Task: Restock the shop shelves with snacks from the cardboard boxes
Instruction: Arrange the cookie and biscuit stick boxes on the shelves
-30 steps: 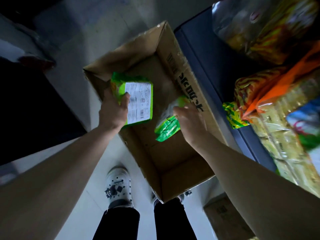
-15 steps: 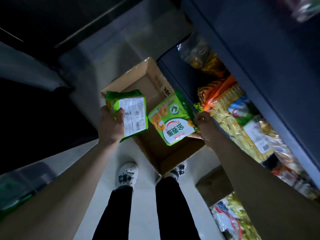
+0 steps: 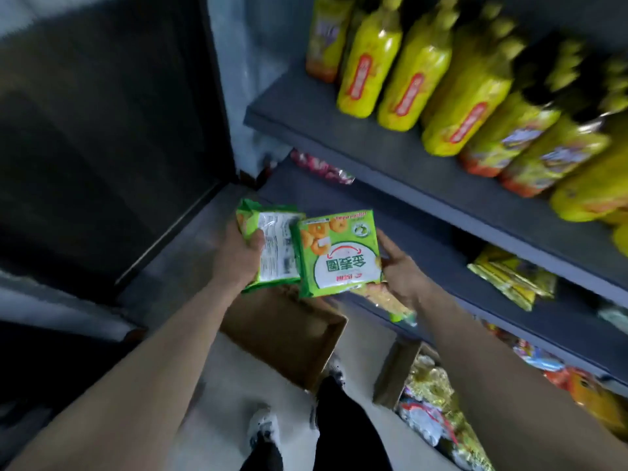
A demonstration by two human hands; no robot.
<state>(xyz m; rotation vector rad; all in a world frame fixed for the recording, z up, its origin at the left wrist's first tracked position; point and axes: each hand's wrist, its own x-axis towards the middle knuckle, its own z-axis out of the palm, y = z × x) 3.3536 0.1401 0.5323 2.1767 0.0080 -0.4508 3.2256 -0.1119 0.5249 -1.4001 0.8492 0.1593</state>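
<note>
My left hand grips a green snack packet with its white label side towards me. Beside it, my right hand holds a second green snack packet by its right edge, printed front up, overlapping the first. Both packets hang in front of the dark grey shelves. Below my forearms an open cardboard box stands on the floor. A second cardboard box with mixed snack bags stands to its right.
Several yellow-green bottles fill the upper shelf. Yellow and red snack bags lie on the lower shelves at right. A dark panel stands at left. My legs and white shoes are on the pale floor.
Both hands have lifted the packets up from over the box to shelf height. The view has tilted up, so the bottle shelf has come into sight.
</note>
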